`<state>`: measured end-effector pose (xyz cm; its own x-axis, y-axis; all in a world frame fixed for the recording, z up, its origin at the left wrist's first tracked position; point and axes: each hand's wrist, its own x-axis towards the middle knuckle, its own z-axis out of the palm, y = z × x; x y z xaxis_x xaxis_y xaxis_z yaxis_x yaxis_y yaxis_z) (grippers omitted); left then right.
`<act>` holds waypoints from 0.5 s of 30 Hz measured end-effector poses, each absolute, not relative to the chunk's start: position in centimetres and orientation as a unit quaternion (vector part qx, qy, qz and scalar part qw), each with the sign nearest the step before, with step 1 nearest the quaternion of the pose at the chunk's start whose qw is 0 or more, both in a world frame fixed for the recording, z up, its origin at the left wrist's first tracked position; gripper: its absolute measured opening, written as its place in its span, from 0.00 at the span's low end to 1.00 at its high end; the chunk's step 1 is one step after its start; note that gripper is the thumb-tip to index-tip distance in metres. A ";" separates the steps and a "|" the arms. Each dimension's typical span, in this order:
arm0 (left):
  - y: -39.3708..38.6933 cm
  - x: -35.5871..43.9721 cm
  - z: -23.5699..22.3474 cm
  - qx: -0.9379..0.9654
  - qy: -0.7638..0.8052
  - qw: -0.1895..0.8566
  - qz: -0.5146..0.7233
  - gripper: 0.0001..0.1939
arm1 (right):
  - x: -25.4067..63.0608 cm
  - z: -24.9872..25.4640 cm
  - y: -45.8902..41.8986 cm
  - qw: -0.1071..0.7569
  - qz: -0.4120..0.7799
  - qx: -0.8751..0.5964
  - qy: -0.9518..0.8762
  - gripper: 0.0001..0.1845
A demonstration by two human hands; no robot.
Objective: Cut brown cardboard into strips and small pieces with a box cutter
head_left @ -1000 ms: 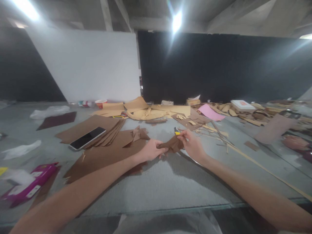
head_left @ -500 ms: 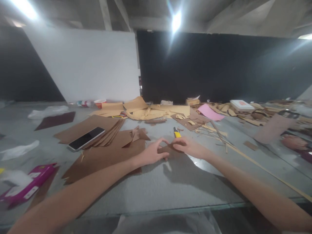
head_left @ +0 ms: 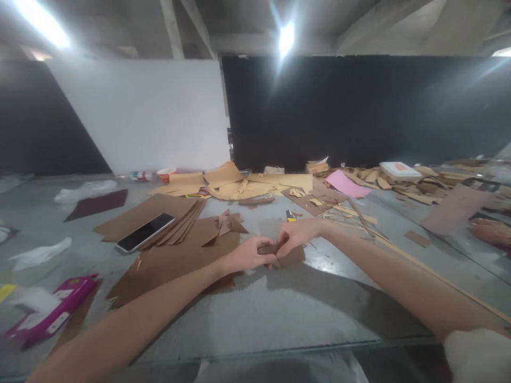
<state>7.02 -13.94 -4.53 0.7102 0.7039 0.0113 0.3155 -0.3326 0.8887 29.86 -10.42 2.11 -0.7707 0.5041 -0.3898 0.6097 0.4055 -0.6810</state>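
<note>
A small piece of brown sheet material (head_left: 292, 256) is held low over the grey table, between my two hands. My left hand (head_left: 250, 254) pinches its left end between thumb and fingers. Bent over its middle, my right hand (head_left: 297, 233) presses thumb and fingertips together on the piece, hiding part of it. Just beyond the right hand lies a cutter (head_left: 290, 216) with a yellow handle, partly covered by that hand. Larger brown sheets (head_left: 179, 260) lie to the left, with pointed brown offcuts (head_left: 227, 223) on top.
A phone (head_left: 146, 233) rests on stacked brown sheets at the left. Nearer stands a magenta packet (head_left: 59, 308). Tan scraps (head_left: 255, 183), a pink sheet (head_left: 347, 183) and a white box (head_left: 400, 171) line the back. Another person's hand (head_left: 491, 230) shows at far right.
My right hand has turned and moved slightly left and down onto the brown piece, its fingers now pinched together. The left hand keeps its hold. The view has shifted slightly.
</note>
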 end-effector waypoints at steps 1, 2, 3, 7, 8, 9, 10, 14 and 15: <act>-13.9 7.0 -4.6 0.790 0.322 0.482 0.200 0.15 | 29.6 2.2 -10.4 0.064 -0.414 0.326 0.847 0.21; -13.7 6.9 -4.8 0.785 0.321 0.491 0.198 0.16 | 29.4 2.3 -10.3 0.062 -0.401 0.318 0.857 0.20; -13.6 6.8 -5.0 0.778 0.318 0.503 0.199 0.17 | 29.3 2.2 -10.4 0.056 -0.393 0.308 0.865 0.20; -13.0 6.6 -5.6 0.760 0.292 0.543 0.207 0.25 | 29.5 1.0 -10.7 0.027 -0.376 0.277 0.884 0.22; -13.0 6.6 -5.7 0.759 0.286 0.547 0.208 0.26 | 29.7 0.6 -10.8 0.019 -0.372 0.276 0.886 0.23; -13.0 6.6 -5.7 0.759 0.284 0.548 0.207 0.27 | 29.8 0.3 -11.0 0.013 -0.367 0.279 0.887 0.25; -13.0 6.6 -5.6 0.758 0.285 0.548 0.207 0.28 | 29.9 0.0 -11.1 0.005 -0.364 0.285 0.887 0.26; -13.1 6.6 -5.5 0.756 0.298 0.543 0.210 0.28 | 30.0 -0.8 -11.3 -0.020 -0.375 0.291 0.880 0.28; -13.1 6.6 -5.5 0.757 0.297 0.543 0.211 0.28 | 30.0 -0.9 -11.3 -0.022 -0.380 0.287 0.879 0.28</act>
